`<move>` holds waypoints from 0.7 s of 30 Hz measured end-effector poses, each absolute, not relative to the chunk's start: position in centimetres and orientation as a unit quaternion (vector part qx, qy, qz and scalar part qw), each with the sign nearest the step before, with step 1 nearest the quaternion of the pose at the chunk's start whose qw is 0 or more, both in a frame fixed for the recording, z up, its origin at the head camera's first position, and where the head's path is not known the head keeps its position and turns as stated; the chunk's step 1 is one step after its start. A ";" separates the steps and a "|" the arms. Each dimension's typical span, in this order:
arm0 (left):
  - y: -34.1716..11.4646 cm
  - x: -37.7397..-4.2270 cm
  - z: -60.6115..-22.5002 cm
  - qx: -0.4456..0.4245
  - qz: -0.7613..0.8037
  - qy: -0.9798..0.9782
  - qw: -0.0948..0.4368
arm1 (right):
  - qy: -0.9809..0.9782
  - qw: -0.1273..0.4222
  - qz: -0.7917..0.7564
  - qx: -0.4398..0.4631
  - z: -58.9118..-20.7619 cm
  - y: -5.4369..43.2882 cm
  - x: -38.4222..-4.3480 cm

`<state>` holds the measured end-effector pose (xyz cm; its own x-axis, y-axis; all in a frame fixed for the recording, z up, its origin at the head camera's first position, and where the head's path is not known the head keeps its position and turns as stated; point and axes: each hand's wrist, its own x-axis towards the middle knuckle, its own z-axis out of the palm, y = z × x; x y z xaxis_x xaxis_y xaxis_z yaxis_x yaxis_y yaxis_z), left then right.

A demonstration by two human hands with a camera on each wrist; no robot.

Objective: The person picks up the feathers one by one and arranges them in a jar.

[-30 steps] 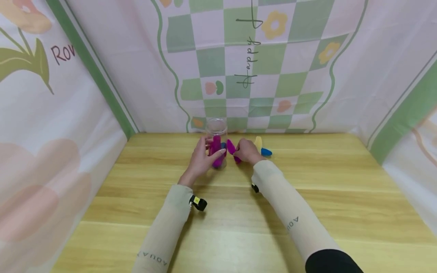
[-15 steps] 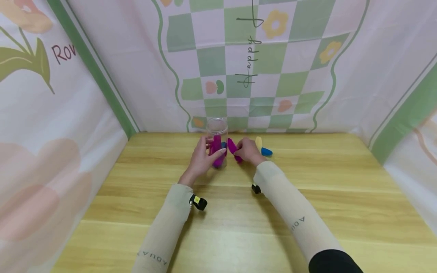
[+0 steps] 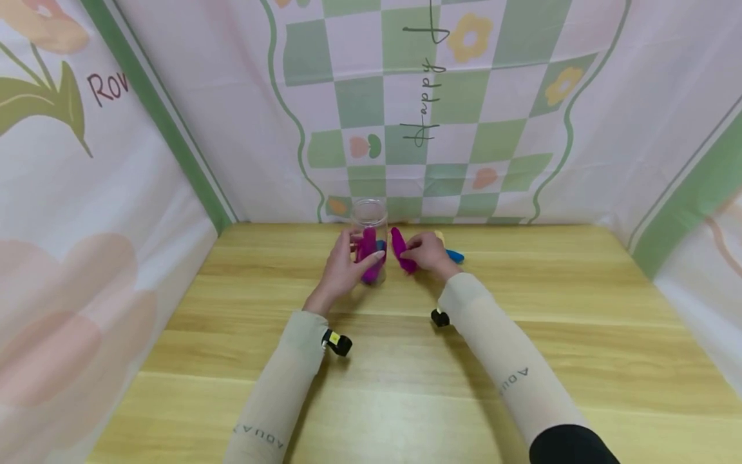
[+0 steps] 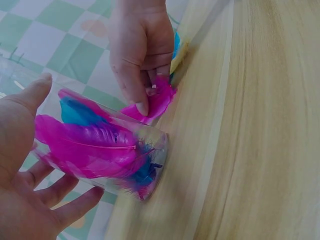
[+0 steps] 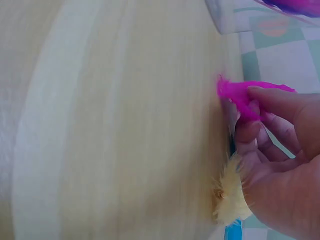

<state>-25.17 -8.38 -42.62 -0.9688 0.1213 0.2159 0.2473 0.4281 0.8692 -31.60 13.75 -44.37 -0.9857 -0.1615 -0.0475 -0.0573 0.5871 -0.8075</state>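
Observation:
A clear jar [image 3: 369, 216] stands on the table, holding magenta and blue feathers [image 4: 90, 142]. My left hand [image 3: 342, 267] is at its side, thumb on the near face and fingers behind, holding it steady. To the right of the jar, my right hand [image 3: 428, 252] pinches a magenta feather [image 3: 400, 248] between thumb and fingers. In the right wrist view the fluffy end of this feather [image 5: 227, 89] points toward the tabletop. Beyond the right hand lie a yellow feather [image 5: 230, 192] and a blue feather [image 3: 455, 256], both partly hidden by that hand.
The wooden table [image 3: 377, 374] runs back to a fabric wall [image 3: 400, 96] with a green checked print, close behind the jar. More printed fabric [image 3: 87, 258] rises along the left side, and another panel [image 3: 684, 212] closes off the right.
My right hand has shifted slightly right and away from the jar with the magenta feather, covering more of the yellow feather. The left hand and the jar stay put.

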 end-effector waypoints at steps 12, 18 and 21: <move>-8.4 -25.2 -42.6 -0.114 -0.522 -0.843 0.061 | 0.823 0.112 -0.557 -0.018 -43.9 14.5 -31.6; -8.4 -25.3 -42.7 -0.114 -0.525 -0.841 0.065 | 0.789 0.119 -0.602 -0.008 -43.3 14.6 -31.0; -8.5 -25.3 -42.8 -0.116 -0.527 -0.839 0.065 | 0.772 0.120 -0.624 -0.009 -43.2 14.8 -30.9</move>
